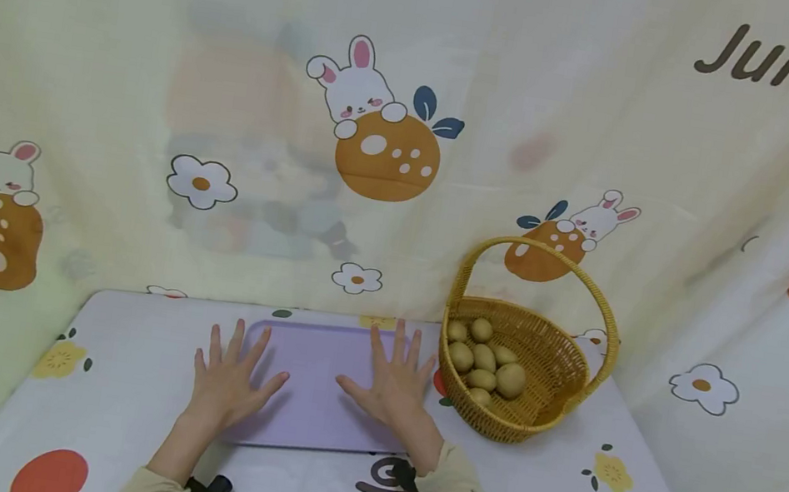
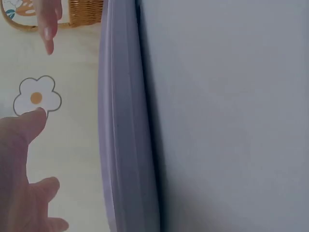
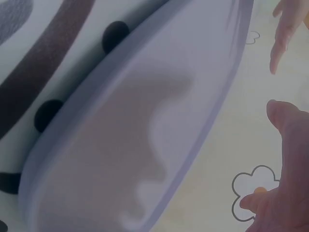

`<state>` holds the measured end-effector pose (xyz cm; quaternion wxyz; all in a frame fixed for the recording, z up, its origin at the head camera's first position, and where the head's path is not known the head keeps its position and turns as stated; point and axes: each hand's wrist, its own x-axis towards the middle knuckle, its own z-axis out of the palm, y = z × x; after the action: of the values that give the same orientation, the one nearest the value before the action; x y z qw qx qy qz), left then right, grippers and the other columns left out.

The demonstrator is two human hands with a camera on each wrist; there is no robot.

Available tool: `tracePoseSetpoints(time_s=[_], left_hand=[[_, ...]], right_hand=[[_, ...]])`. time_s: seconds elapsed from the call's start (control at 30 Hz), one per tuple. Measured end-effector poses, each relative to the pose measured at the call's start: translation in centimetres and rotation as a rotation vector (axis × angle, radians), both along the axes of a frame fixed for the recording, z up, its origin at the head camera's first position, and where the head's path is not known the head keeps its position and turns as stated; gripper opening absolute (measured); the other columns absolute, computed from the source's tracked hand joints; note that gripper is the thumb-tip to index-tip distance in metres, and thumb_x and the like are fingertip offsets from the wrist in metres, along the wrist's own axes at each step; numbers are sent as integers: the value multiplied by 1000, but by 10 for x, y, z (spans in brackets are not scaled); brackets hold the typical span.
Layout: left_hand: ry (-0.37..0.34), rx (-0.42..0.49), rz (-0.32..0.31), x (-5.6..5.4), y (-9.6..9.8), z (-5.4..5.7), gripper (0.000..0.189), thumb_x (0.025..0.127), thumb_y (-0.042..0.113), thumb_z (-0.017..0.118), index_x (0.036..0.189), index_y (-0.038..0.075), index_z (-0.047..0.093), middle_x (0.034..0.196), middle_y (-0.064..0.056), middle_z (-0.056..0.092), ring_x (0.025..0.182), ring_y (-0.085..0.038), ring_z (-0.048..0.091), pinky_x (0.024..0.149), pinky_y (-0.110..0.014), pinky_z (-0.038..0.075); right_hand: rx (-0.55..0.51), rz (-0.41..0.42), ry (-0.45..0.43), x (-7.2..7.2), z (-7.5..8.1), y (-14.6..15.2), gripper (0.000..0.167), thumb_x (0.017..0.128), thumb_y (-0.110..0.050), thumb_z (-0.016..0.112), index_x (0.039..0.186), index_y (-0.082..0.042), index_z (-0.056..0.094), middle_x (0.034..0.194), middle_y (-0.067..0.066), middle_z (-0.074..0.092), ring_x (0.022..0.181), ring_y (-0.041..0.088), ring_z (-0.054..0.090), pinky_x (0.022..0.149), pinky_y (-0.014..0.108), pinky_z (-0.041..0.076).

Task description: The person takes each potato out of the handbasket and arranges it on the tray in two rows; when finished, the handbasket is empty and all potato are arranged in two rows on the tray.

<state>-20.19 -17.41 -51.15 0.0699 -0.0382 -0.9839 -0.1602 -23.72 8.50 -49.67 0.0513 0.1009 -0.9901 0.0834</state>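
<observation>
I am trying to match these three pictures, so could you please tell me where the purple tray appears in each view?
Head: the purple tray lies centre-low, under both spread hands, left of the basket.
Left wrist: its rim runs top to bottom, the floor filling the right.
Right wrist: it fills the centre and lower left.
Shared landmark: the tray's raised rim.

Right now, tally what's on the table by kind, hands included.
Hands: 2, left and right, both flat and open above the tray
Tray: 1, lilac
Basket: 1, wicker with a handle
Potatoes: 7 visible in the basket; more may be hidden underneath
Total: 11
</observation>
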Motion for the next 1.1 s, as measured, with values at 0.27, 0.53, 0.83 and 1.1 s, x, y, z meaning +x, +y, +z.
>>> tracePoseSetpoints(time_s=[0.27,0.53,0.83,1.1], left_hand=[[41,54,-8,0,-8,-9,75,94,55,51,154,13,33,156,-30,22,139,-58,15,96,-71,33],[37,122,-6,-3,-15,-14,73,96,50,51,155,11,31,155,-31,24,139,-57,18,93,-72,35],[42,105,5,-2,-23,-18,66,97,45,52,148,4,43,150,-35,29,135,-61,21,93,-73,35],[-12,217,31,-2,-29,-19,61,100,42,48,144,0,47,142,-34,41,125,-56,38,91,-67,40]], right_hand=[[-3,-4,-17,1,0,3,100,80,-79,49,158,-22,24,162,21,1,145,50,5,104,74,16],[-1,-15,-7,0,-2,6,99,80,-79,49,157,-22,26,162,23,4,144,51,8,104,74,16],[-11,-16,-3,-4,-8,9,98,80,-77,51,157,-20,28,161,24,8,144,51,9,103,74,17],[-61,-4,-7,-5,-5,13,95,84,-73,53,156,-17,29,160,27,10,143,53,11,105,72,18]])
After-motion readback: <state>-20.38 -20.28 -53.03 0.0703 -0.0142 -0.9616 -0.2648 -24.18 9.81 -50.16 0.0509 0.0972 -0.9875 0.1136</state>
